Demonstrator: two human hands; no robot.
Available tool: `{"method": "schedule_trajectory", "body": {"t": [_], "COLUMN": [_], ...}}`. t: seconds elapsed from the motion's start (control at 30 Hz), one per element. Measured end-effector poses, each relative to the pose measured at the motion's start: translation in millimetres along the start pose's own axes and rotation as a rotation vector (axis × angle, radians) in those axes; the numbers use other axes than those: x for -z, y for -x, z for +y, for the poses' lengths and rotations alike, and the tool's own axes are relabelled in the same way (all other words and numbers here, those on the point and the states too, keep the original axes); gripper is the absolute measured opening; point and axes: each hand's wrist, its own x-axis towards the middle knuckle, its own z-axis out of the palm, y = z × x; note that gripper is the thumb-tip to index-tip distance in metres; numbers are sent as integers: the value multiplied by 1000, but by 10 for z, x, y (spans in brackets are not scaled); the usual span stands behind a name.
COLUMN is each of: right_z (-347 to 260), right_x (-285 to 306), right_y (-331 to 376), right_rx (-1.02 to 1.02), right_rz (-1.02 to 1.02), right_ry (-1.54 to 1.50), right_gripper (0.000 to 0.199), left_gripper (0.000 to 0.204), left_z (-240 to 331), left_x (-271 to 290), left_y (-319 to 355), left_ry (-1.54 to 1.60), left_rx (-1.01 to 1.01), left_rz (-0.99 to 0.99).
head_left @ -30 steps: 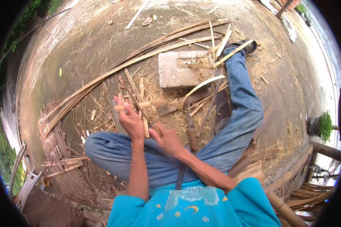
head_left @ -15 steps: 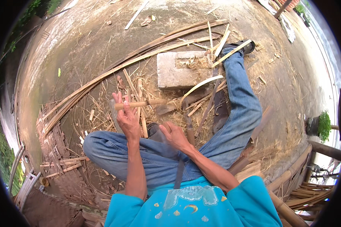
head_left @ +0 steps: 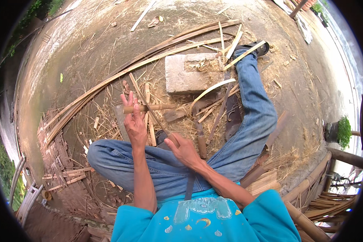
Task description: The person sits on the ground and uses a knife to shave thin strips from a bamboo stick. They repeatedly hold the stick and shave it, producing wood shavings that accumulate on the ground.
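My left hand (head_left: 136,127) grips a short, slim bamboo piece (head_left: 163,107) near its left end, thumb over it and some fingers stretched beyond. The bamboo lies roughly level, its free end pointing right. My right hand (head_left: 184,151) is closed around the wooden handle of a long, narrow, dark-bladed tool (head_left: 157,119). Its blade slants up and left and crosses the bamboo close to my left fingers. Whether it is a knife or a saw is too small to tell. Beyond the bamboo's free end sits a pale rectangular block (head_left: 179,74), topped with shavings.
Long bamboo strips (head_left: 109,80) curve across the ground ahead and left. A wooden-handled tool (head_left: 201,141) lies between my bent legs. Shavings (head_left: 105,101) and a torn woven mat (head_left: 64,161) are at the left. A potted plant (head_left: 344,132) stands far right.
The blade, blurred before, now shows sharply and slants across the bamboo piece. My right hand has turned slightly, exposing the tool's handle. My left hand keeps its hold.
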Motion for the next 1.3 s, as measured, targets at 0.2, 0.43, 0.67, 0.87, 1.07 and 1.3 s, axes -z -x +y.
{"method": "schedule_trajectory", "body": {"t": [0.2, 0.43, 0.67, 0.87, 1.07, 1.3], "right_z": [780, 79, 242, 779, 1235, 1029], "right_x": [187, -360, 61, 79, 91, 199], "right_y": [-229, 36, -11, -93, -157, -151], "right_rx": [-288, -59, -191, -305, -435, -558], "right_rz": [48, 28, -87, 63, 19, -63], "right_ry": [136, 8, 224, 190, -101, -207], "right_gripper": [48, 38, 55, 54, 49, 48], "left_gripper": [55, 50, 48, 45, 44, 40], "left_z": [135, 1, 10, -34, -38, 441], "left_x": [-18, -170, -153, -41, -63, 137], "left_y": [9, 66, 53, -1, -17, -10], "left_ry": [25, -116, -137, -41, -70, -296], "left_rx": [48, 7, 10, 30, 0, -212], "left_rz": [-40, 197, 208, 107, 4, -2]}}
